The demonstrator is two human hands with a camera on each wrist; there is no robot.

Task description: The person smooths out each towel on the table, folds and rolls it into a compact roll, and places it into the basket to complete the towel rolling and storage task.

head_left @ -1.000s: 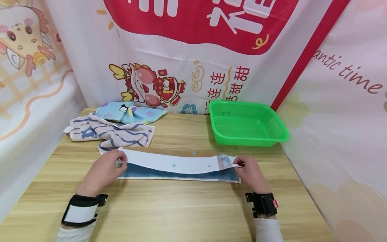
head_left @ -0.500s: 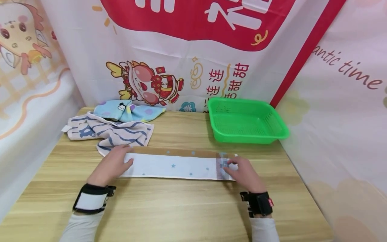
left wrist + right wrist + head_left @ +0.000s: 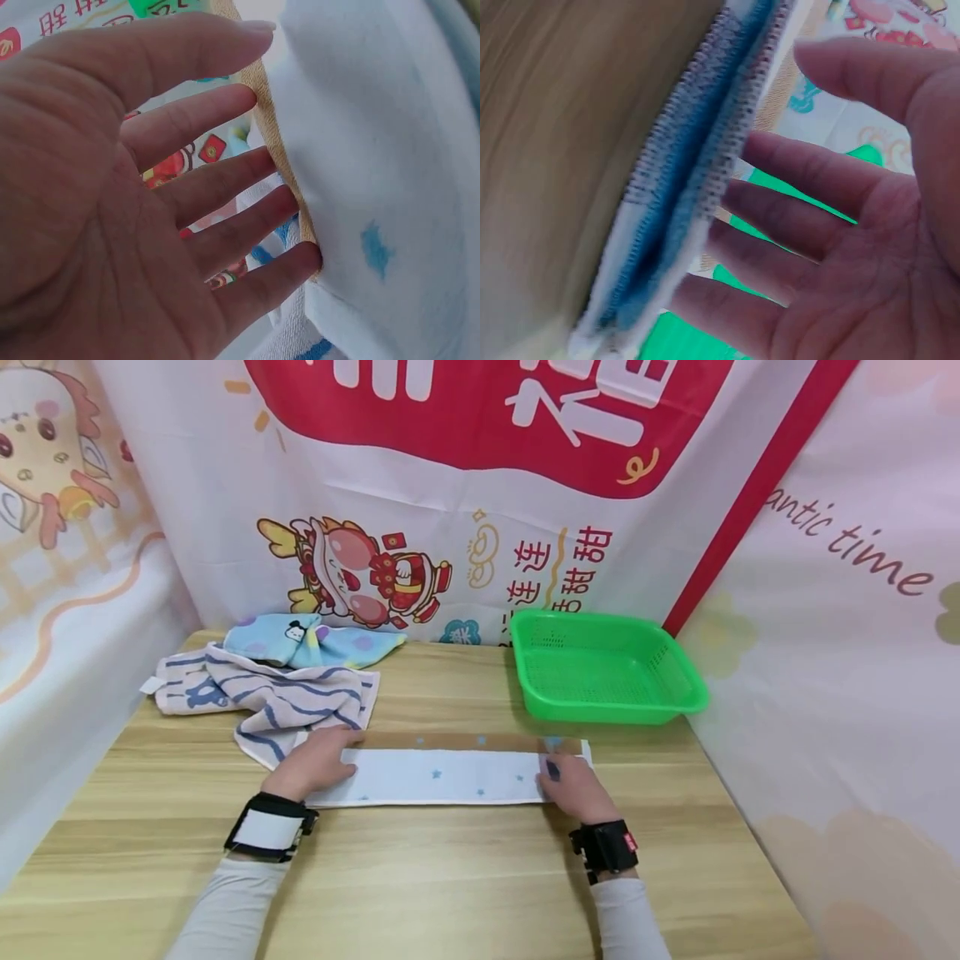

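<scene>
A towel (image 3: 450,779), white with small blue stars and a brown band along its far side, lies folded into a long strip across the wooden table. My left hand (image 3: 315,765) rests on its left end; in the left wrist view the fingers (image 3: 225,176) are spread and fairly straight, their tips at the brown edge. On the right end lies my right hand (image 3: 576,787). Its fingers (image 3: 802,202) reach out straight against the towel's folded end (image 3: 690,165), where blue layers show inside the fold.
A crumpled striped towel (image 3: 300,693) lies at the back left, its near corner beside my left hand. Behind it is a light-blue patterned towel (image 3: 352,646). A green plastic basket (image 3: 607,712) stands at the back right, before the printed cloth backdrop (image 3: 450,493).
The lifted near flap has come down flat over the blue layer. Both hands have let go of its corners and moved inward onto the strip with opened fingers.
</scene>
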